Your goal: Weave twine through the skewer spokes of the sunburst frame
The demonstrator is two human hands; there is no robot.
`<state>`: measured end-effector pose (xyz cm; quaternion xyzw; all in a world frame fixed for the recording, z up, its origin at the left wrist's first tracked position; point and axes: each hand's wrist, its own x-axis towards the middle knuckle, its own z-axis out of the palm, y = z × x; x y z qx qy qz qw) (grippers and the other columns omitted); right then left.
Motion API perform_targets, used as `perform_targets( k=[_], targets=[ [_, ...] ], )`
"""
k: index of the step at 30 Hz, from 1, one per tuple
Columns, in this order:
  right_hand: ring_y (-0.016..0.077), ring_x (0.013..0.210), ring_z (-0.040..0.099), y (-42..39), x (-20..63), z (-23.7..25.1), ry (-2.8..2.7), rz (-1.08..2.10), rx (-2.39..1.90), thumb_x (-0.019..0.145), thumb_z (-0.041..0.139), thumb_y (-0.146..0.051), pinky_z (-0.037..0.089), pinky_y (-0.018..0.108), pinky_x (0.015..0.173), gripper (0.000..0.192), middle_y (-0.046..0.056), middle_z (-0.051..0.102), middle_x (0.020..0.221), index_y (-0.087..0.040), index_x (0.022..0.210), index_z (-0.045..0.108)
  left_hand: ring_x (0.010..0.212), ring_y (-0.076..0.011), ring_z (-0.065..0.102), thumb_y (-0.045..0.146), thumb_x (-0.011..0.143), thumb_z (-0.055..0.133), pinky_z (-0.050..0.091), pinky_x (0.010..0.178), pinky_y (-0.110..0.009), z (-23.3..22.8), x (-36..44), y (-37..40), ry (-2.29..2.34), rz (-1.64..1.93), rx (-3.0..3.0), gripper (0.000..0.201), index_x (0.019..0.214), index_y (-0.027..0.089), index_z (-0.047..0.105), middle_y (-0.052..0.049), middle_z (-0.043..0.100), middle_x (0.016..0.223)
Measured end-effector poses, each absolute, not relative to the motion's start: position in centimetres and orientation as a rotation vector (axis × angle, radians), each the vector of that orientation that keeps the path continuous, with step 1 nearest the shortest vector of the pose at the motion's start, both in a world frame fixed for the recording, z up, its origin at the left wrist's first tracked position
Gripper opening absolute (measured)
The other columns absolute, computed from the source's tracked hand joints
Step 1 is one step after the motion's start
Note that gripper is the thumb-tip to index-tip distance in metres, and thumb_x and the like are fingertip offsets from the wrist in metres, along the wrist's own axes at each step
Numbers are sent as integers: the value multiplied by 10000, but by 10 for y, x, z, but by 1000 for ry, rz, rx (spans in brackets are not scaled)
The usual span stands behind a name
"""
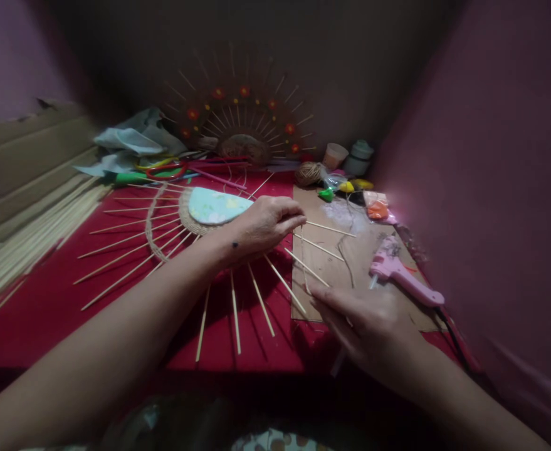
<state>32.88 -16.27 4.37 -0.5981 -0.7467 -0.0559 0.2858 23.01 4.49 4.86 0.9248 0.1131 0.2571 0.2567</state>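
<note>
Red cloth (49,300) covers your worktable, walled in by dim pink sides. At nine o'clock a bundle of loose sticks (31,232) lies along the cloth's edge. Further in, at eleven o'clock, crumpled bags (129,141) sit beside a finished sunburst (240,119) with red flowers, propped against the back wall.

Your left hand (263,225) rests palm-down at the centre, on the sunburst frame (172,232) you are working on. Its fingers are loosely curled, tips pointing toward three o'clock, pressing on the frame's hub; I cannot tell whether they pinch a stick. The frame lies flat: a pale patterned disc (216,207) ringed by woven cord, with thin skewers (115,244) fanning out from nine o'clock round to four o'clock.

Your right hand (369,326) lies at five o'clock, fingers nearly straight and close together, tips touching the end of a skewer at the near edge of the cardboard (383,300). It grips nothing that shows.

On the cardboard at three o'clock lies a pink glue gun (404,272). Behind it, at one o'clock, stand a twine ball (309,173), a cup (335,155) and a jar (358,156).
</note>
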Motion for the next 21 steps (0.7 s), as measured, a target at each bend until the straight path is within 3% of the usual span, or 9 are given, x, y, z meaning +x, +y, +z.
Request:
perform_targets(
  k=[7,12,18,21],
  targets=[
    [113,520,562,-127,333,79,-1939,407,-1769,818,525,-152,393,225,491,206,13,668,616,-196,785,724,739,-131,610,205,861,504,436,679,-231,51,232,43,361,544,2531,231,956,136,703,-53,717,847],
    [56,295,332,-88,351,92,-1640,1095,-1669,823,548,-250,220,196,323,222,-67,430,342,-161,856,749,845,-151,625,158,786,536,438,727,-227,51,224,48,328,309,2574,309,1063,184,671,-33,713,966],
    [38,274,258,-73,366,82,-1416,1151,-1751,787,581,-194,159,186,300,224,-97,338,301,-127,920,748,1059,-186,558,186,760,597,399,922,-285,59,206,52,159,319,2477,294,1044,205,670,-44,625,1128],
    [39,273,264,-71,364,78,-1426,1124,-1752,796,562,-196,168,190,303,220,-89,368,315,-131,895,747,1012,-199,560,280,707,697,408,901,-307,53,207,43,179,311,2446,221,913,201,706,-41,624,1057]
  ],
)
